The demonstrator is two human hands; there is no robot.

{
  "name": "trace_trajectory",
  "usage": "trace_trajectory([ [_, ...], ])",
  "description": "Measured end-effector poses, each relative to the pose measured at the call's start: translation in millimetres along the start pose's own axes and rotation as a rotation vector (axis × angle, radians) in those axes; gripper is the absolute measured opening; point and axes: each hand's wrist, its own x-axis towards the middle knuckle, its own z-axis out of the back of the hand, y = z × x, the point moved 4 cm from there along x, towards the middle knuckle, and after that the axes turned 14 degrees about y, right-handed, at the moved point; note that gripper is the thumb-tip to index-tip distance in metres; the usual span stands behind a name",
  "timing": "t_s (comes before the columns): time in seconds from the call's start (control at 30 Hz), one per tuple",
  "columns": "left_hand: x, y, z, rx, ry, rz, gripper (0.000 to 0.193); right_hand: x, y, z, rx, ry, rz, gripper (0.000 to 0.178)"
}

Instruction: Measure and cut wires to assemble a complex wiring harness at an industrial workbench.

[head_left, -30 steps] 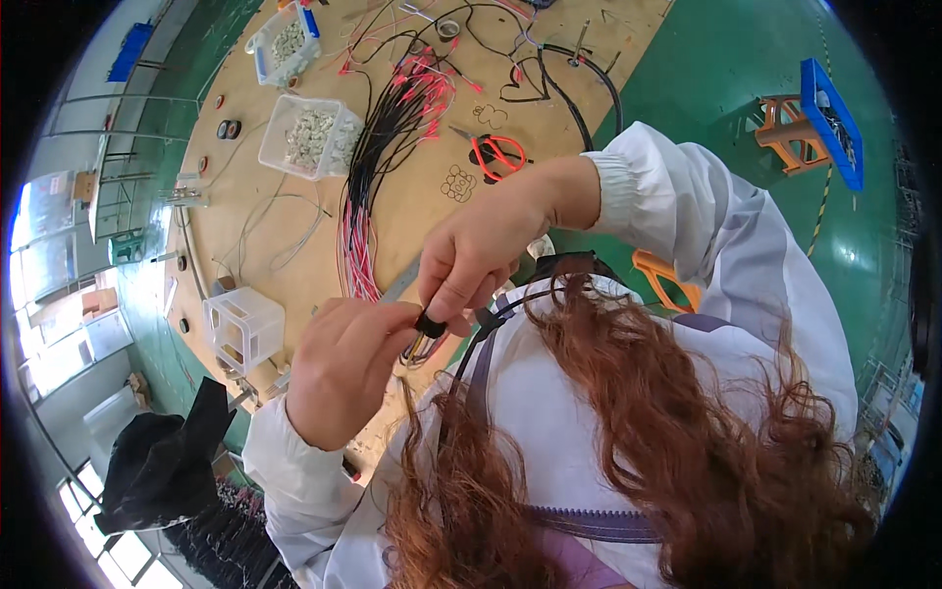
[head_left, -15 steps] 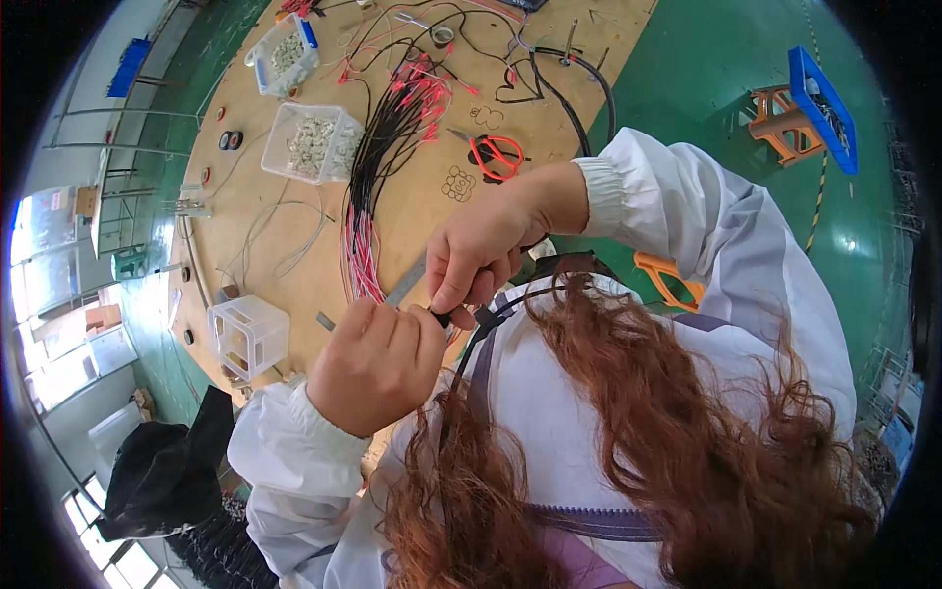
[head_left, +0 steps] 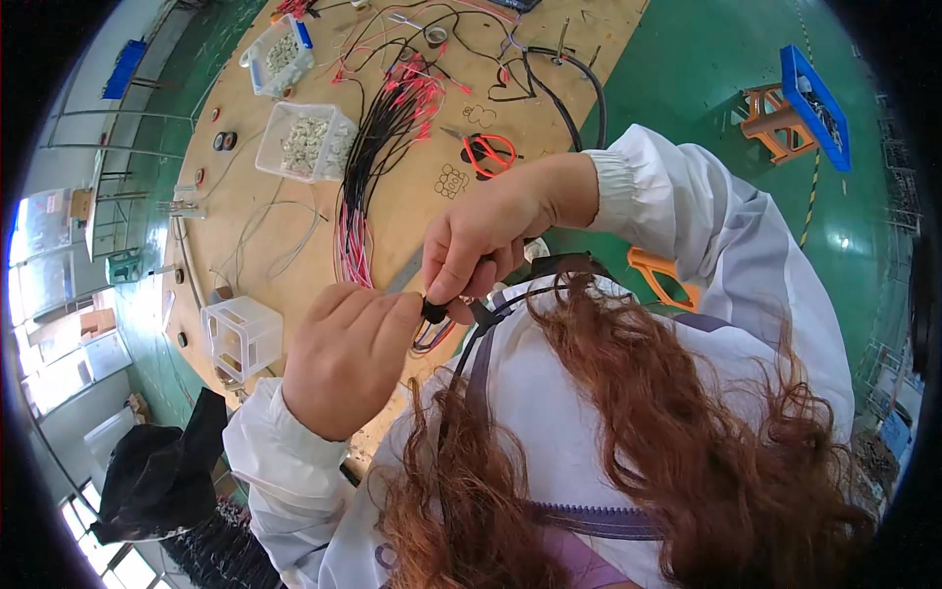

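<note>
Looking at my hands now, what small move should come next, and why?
Perhaps press the small black piece snug with the left hand: the right hand already pinches it, the left is right up beside it, and thin wires show just below.

Held piece point(head_left: 433, 312): solid black
Strands beneath it point(head_left: 428, 340): mixed dark, reddish and pale
Wire bundle point(head_left: 378, 142): black along its upper length, pinkish red at the tips, red, pink and white at the lower end
Thick cable point(head_left: 595, 90): plain black
Scissors point(head_left: 469, 149): orange-red handles, dark blades
Table point(head_left: 397, 201): light tan, marked with dark drawn outlines point(head_left: 451, 182)
Nearer parts bin point(head_left: 339, 165): clear, its small pieces point(head_left: 306, 139) off-white
Farther parts bin point(head_left: 305, 35): clear with bright blue along one edge
Sleeves point(head_left: 638, 177): white, greyish-violet panel on the right one
Zip point(head_left: 599, 520): dark purple
Floor point(head_left: 677, 98): green
Floor tape point(head_left: 815, 187): yellow-and-black stripes
Stool point(head_left: 780, 142): orange
Tray point(head_left: 839, 150): vivid blue
</note>
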Motion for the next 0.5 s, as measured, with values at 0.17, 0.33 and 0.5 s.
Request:
trace_trajectory([
  [0.17, -0.1, -14.9, -18.1, 0.513, 0.16, -0.101, 0.011, 3.5, -10.9, 1.9, 0.053, 0.004, -0.046, 0.029],
  [0.33, 6.2, -15.0, -20.5, 0.43, 0.198, -0.14, 0.008, 8.4, -18.7, 0.8, 0.034, 0.045, -0.048, 0.029],
  [0.5, 5.0, 5.4, -21.5, -0.281, -0.014, 0.043, 0.01, 3.5, -11.5, -7.1, -0.147, 0.013, -0.084, 0.03],
])
